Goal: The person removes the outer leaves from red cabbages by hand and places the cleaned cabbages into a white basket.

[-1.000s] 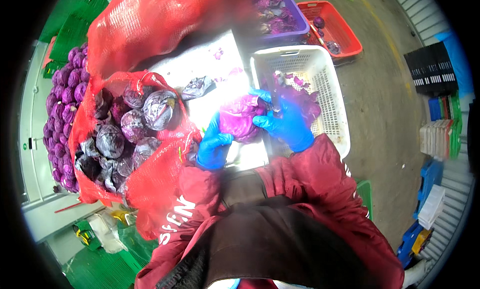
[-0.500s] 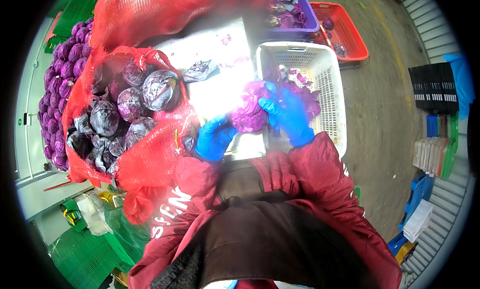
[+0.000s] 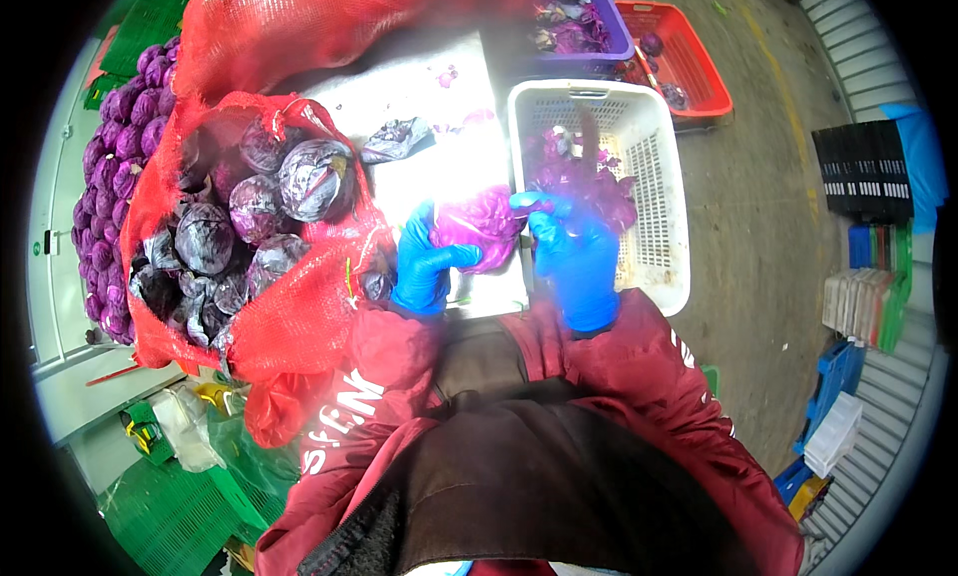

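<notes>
A peeled red cabbage (image 3: 477, 227), bright purple, rests over the white board in front of me. My left hand (image 3: 427, 264), in a blue glove, grips its left side with the thumb across the near face. At the cabbage's right edge, my gloved right hand (image 3: 579, 262) has its fingers bent and pinched on what looks like an outer leaf; the exact hold is partly hidden. To the right, the white basket (image 3: 681, 222) contains loose purple cabbage leaves (image 3: 609, 199). A torn dark leaf (image 3: 396, 140) lies on the white board (image 3: 384, 89), beyond my left hand.
An open red mesh sack (image 3: 309, 301) of unpeeled cabbages (image 3: 311, 182) stands at left, another red sack (image 3: 329, 22) behind. Peeled cabbages (image 3: 110, 182) are stacked far left. Purple (image 3: 621, 49) and red crates (image 3: 711, 77) stand beyond the basket; black crates (image 3: 863, 167) line the right.
The cabbage has come slightly left and turned in my hands. My right hand has shifted from its upper right to its right edge; my left thumb now lies across its near face.
</notes>
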Tool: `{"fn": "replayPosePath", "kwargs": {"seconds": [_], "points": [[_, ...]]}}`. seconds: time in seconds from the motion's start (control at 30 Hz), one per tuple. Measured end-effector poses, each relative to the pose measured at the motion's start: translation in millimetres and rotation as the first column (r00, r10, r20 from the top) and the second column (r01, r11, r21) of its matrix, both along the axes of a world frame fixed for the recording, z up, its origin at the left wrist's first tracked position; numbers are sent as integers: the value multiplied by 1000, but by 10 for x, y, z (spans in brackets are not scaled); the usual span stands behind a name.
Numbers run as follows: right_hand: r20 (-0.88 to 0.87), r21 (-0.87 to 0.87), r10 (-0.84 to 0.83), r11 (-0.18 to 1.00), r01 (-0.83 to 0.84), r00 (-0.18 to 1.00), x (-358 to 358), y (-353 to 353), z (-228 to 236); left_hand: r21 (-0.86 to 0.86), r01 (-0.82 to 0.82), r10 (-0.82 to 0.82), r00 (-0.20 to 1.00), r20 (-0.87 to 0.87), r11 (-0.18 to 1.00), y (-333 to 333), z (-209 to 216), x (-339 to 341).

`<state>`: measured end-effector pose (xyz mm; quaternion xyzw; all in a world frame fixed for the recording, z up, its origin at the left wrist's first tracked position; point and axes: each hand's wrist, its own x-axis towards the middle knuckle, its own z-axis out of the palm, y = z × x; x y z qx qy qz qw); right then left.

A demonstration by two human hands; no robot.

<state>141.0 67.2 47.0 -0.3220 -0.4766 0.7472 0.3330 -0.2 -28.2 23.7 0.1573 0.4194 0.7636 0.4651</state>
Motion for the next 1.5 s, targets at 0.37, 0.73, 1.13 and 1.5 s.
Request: {"fn": "replayPosePath", "kwargs": {"seconds": [0.37,0.73,1.13,1.5], "points": [[267,788,-6,577,-215,964,-60,-12,-11,-57,53,-50,997,55,997,-48,-40,-39],[-30,-431,226,876,-216,974,90,128,-253,225,119,-128,991,27,967,-176,128,-59],[299,-112,266,964,-243,916,2,-109,-103,-30,201,-200,979,50,979,-598,-294,56],[-59,40,26,999,-24,998,-74,-368,-303,274,37,-204,766,610,961,-817,-312,124]]}}
